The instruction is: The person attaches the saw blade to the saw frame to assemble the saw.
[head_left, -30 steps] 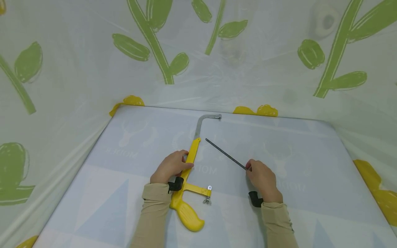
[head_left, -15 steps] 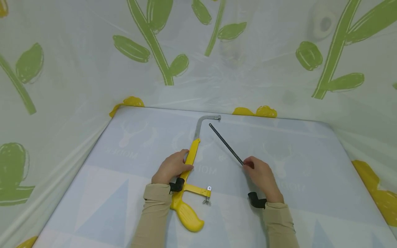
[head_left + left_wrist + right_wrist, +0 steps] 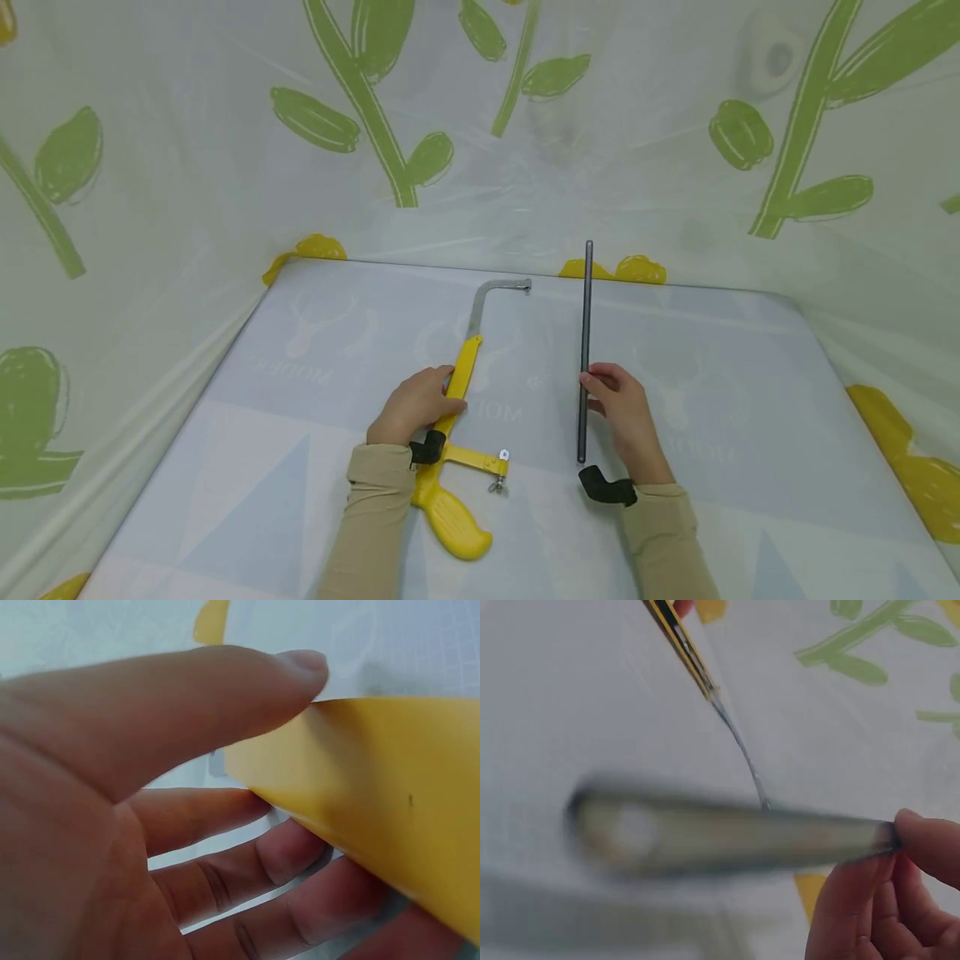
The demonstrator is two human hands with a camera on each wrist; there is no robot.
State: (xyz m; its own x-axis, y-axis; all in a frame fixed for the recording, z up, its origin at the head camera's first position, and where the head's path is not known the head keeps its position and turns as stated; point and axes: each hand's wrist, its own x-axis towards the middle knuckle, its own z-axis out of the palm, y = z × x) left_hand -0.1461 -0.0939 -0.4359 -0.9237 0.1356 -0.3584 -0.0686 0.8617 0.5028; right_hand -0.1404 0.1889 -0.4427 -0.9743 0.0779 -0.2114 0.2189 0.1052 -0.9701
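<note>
A yellow hacksaw frame (image 3: 465, 371) lies on the table with its handle (image 3: 459, 527) toward me and its grey hooked front end (image 3: 487, 293) far away. My left hand (image 3: 412, 407) holds the frame's bar. In the left wrist view the thumb (image 3: 247, 686) meets one edge of the yellow bar (image 3: 390, 787) and the fingers are under the other. My right hand (image 3: 624, 412) pinches a thin dark hacksaw blade (image 3: 586, 321) near its middle, right of the frame and apart from it. A blurred end of the blade (image 3: 705, 834) shows a hole in the right wrist view.
A wing nut (image 3: 499, 487) hangs on the frame's short side arm (image 3: 471, 457). The pale patterned table (image 3: 720, 367) extends on both sides of the hands. A plastic sheet (image 3: 600, 167) with green leaf prints rises behind the table's far edge.
The blade has swung from slanting far-left to pointing nearly straight away from me. My right fingers have shifted from its near end to about its middle. The left hand stays on the frame.
</note>
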